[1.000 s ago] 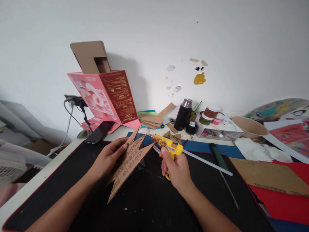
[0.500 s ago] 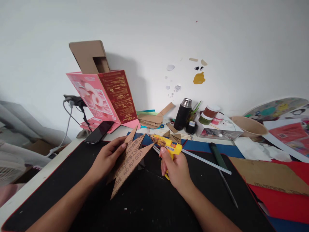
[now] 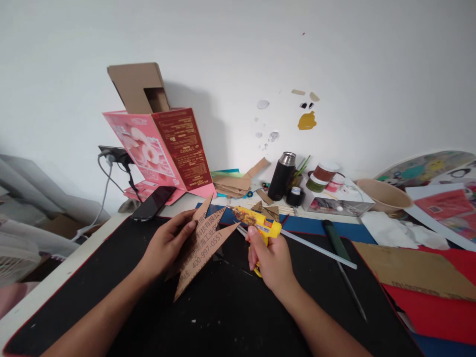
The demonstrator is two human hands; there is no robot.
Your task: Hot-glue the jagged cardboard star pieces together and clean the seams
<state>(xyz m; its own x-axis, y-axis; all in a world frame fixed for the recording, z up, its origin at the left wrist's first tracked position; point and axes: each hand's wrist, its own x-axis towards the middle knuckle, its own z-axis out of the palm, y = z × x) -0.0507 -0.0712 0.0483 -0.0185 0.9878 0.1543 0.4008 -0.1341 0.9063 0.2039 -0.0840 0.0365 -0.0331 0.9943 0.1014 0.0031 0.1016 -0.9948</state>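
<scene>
My left hand [image 3: 169,238] grips a spiky, star-like piece of cardboard [image 3: 203,248] by its left side, thumb on the printed face. Dark printed characters and a phone number run across it. My right hand [image 3: 273,258] is wrapped round the handle of a yellow glue gun [image 3: 260,223], whose nozzle points left and lies close to the cardboard's upper tips. Whether the nozzle touches the cardboard I cannot tell. From the gun's back end a long translucent glue stick [image 3: 320,248] sticks out to the right. Brown residue coats the front of the gun.
A black mat [image 3: 230,327] covers the desk, with a green-handled pointed tool [image 3: 344,267] on its right. Behind stand a pink box [image 3: 148,148], a phone [image 3: 153,203], a black flask [image 3: 281,178] and paint jars [image 3: 323,176]. A flat cardboard sheet [image 3: 412,267] lies at right.
The cardboard piece has turned slightly in my left hand, its lower point shifting a little up and right. My right hand and the glue gun have hardly moved.
</scene>
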